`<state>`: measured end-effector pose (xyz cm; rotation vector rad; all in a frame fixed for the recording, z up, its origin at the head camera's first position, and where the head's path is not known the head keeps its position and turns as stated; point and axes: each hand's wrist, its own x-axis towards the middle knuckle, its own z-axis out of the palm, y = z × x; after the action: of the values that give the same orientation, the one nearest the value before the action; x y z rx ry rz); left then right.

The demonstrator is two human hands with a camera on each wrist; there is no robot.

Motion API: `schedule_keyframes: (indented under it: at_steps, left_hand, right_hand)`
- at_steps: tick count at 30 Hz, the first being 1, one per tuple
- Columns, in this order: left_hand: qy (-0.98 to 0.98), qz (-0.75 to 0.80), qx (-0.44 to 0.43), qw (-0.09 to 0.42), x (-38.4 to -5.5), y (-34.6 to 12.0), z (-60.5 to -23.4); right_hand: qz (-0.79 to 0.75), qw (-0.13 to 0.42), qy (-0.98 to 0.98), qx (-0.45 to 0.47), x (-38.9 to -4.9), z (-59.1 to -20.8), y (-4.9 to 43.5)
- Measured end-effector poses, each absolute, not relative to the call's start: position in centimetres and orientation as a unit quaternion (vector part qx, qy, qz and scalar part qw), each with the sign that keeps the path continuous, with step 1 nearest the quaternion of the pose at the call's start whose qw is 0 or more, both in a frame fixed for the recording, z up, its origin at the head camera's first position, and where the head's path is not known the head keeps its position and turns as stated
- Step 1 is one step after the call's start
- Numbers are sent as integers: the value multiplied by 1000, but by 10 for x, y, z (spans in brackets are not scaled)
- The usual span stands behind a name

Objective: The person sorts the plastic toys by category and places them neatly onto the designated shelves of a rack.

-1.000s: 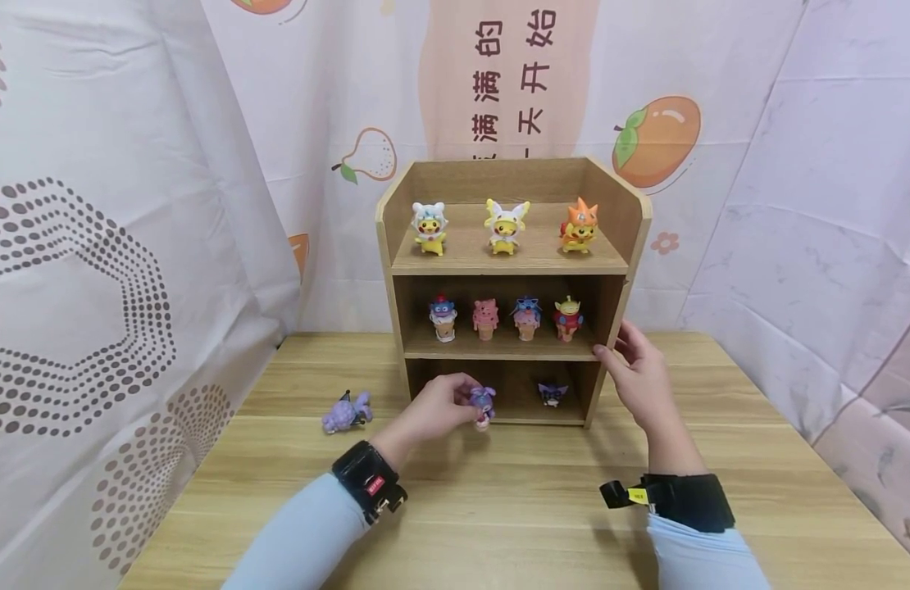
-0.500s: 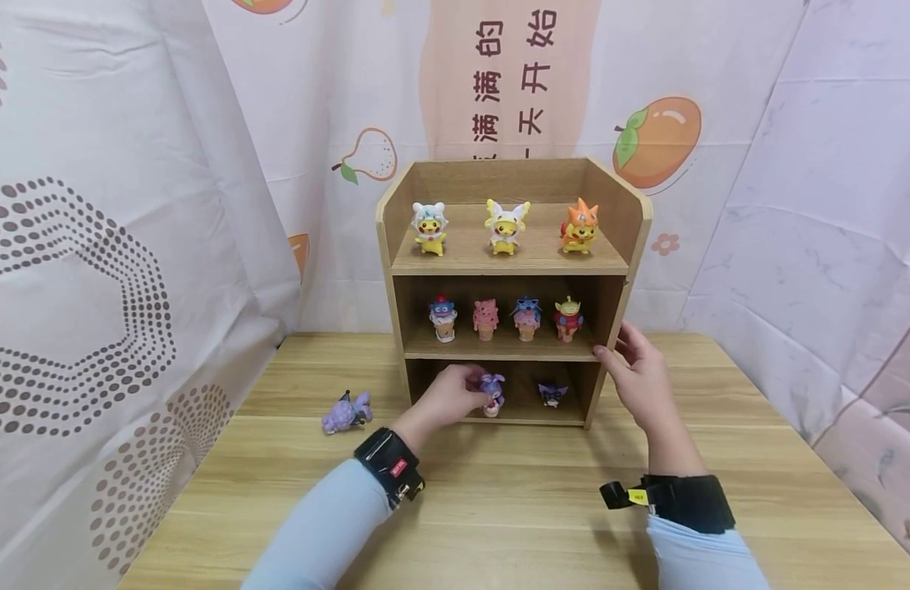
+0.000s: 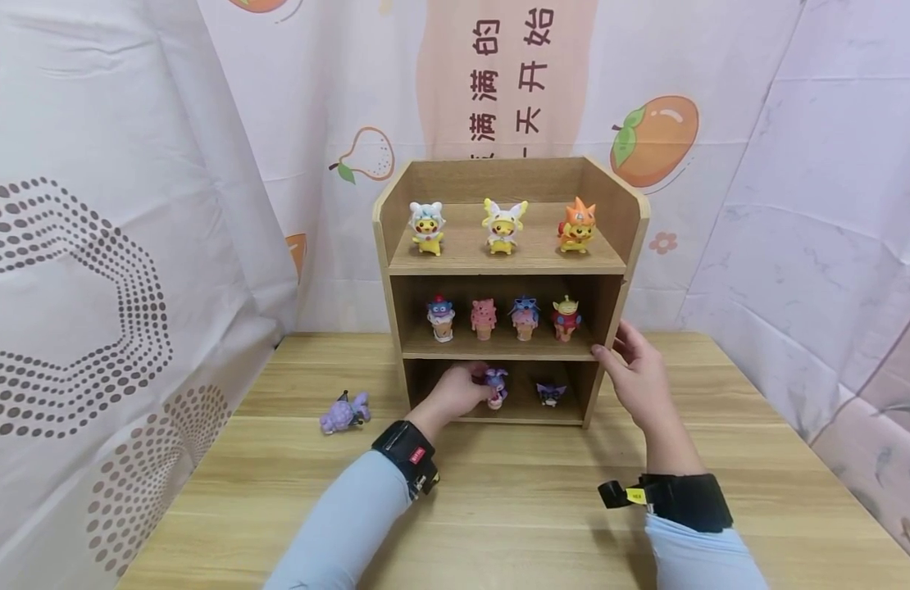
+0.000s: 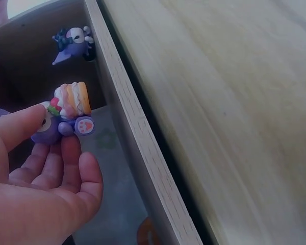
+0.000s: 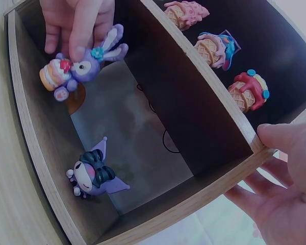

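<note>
My left hand (image 3: pixel 457 395) pinches a purple rabbit figurine (image 3: pixel 497 387) between thumb and fingers, inside the bottom compartment of the wooden shelf (image 3: pixel 507 182). In the right wrist view the rabbit (image 5: pixel 86 70) has long ears and carries a layered cake with a red berry. Whether its base touches the compartment floor I cannot tell. On the right, my right hand (image 3: pixel 638 375) grips the shelf's side panel, thumb on the front edge and fingers along the outside. A purple-and-black figurine (image 5: pixel 94 176) with a dark bow stands in the bottom compartment, to the right of the rabbit.
Several ice-cream-cone figurines (image 3: pixel 484 319) line the middle compartment. Three yellow figurines in hoods (image 3: pixel 502 228) stand on top. Another purple figurine (image 3: pixel 344 412) lies on the wooden table (image 3: pixel 499 508), left of the shelf. A printed curtain (image 3: pixel 352 74) hangs behind.
My left hand has carried the rabbit figurine rightward and inward, from before the bottom compartment into it. My right hand has kept its grip on the shelf's side.
</note>
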<state>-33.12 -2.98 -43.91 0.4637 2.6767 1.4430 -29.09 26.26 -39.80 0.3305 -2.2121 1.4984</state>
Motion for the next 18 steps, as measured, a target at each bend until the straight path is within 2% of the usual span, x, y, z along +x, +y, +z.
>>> schedule_keyframes:
  at_steps: [9, 18]
  left_hand:
    - [877, 456, 146, 29, -336, -15, -441]
    - [875, 464, 131, 46, -337, -7, -443]
  right_hand:
    - [544, 218, -801, 122, -266, -373, 249]
    - [547, 215, -800, 122, -265, -373, 249]
